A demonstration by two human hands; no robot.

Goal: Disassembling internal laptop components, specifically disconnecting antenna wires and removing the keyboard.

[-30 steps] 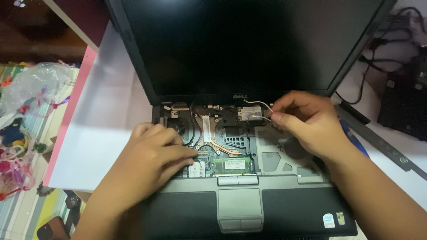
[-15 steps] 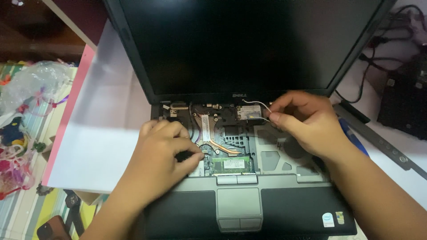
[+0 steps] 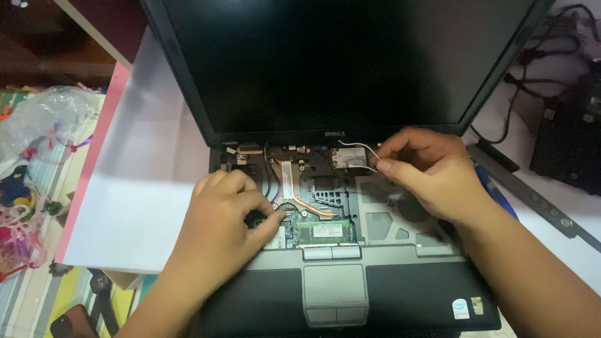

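An open dark laptop [image 3: 400, 294] lies in front of me with its keyboard taken off, so the board, copper heat pipes [image 3: 300, 194] and a green memory module [image 3: 322, 231] show. My left hand [image 3: 228, 219] rests on the left part of the open bay, fingertips pressing a small dark round part near the heat pipes. My right hand [image 3: 426, 169] pinches a thin white wire [image 3: 363, 150] that runs to a small card [image 3: 347, 158] at the bay's upper right. The screen [image 3: 338, 62] is dark and stands upright.
The laptop sits on a white table [image 3: 138, 200] with a pink edge at the left. A long dark strip [image 3: 532, 200] and a blue tool lie at the right, with black cables and a black device behind. Plastic bags and toys are on the floor at left.
My left hand has curled in and moved slightly right onto the small dark part. My right hand keeps its pinch on the white wire, almost unmoved.
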